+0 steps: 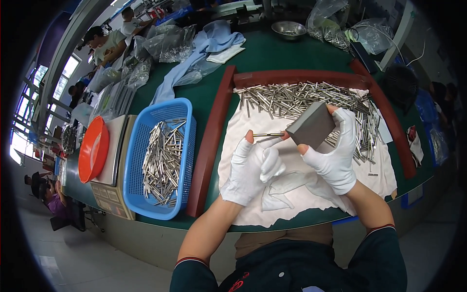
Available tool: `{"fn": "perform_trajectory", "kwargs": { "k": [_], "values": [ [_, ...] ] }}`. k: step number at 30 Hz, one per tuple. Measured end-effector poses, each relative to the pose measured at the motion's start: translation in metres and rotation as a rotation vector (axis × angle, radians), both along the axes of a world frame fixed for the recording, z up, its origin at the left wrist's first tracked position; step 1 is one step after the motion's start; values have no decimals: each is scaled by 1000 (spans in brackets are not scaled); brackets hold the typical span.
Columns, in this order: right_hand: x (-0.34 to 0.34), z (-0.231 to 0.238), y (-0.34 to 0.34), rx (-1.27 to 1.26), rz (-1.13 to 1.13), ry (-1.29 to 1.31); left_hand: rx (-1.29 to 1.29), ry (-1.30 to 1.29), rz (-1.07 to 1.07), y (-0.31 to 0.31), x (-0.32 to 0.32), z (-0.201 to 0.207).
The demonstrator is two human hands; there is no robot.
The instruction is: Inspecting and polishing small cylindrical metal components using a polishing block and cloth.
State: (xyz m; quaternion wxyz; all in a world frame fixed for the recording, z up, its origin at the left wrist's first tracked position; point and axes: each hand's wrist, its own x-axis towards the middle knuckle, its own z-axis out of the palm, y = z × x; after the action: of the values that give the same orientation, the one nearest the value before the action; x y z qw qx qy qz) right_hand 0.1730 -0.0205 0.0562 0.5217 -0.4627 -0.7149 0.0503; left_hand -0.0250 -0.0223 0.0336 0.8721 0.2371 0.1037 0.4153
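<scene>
Metal pin (268,135) pinched by left fingers (249,136), beside the block (314,124) right fingers (332,109) grip, is probably stiff but slick, so hold its ends.

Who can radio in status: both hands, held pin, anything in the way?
Left hand holding metal pin, roughly level. Right hand gripping gray block, close by. No obstruction apparent; loose pins piled beyond.

Glossy, smooth metal is shown by the held pin (269,135), the loose pins (265,97) and the shallow dish (289,30), matt flatness by the grey block (311,125), soft cloth by the white gloves (335,165) and pale sheet (253,123), and smooth plastic by the blue basket (137,146).
</scene>
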Motion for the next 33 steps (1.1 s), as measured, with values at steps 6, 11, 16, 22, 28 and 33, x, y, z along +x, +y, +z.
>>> {"fn": "perform_trajectory", "kwargs": {
  "k": [6,11,16,22,28,33],
  "values": [
    [-1,-3,0,-41,13,65,-191,22,69,-4,3,10],
    [-4,-4,1,-55,-5,26,-99,172,96,-5,5,1],
    [-8,-3,2,-130,20,86,4,250,123,-8,11,8],
    [-15,-5,-3,-194,98,188,133,267,117,-14,9,15],
    [-13,-11,-8,-229,72,243,208,372,129,-15,10,19],
    [-17,-12,-5,-298,135,364,207,335,194,-13,8,11]
  ]
}}
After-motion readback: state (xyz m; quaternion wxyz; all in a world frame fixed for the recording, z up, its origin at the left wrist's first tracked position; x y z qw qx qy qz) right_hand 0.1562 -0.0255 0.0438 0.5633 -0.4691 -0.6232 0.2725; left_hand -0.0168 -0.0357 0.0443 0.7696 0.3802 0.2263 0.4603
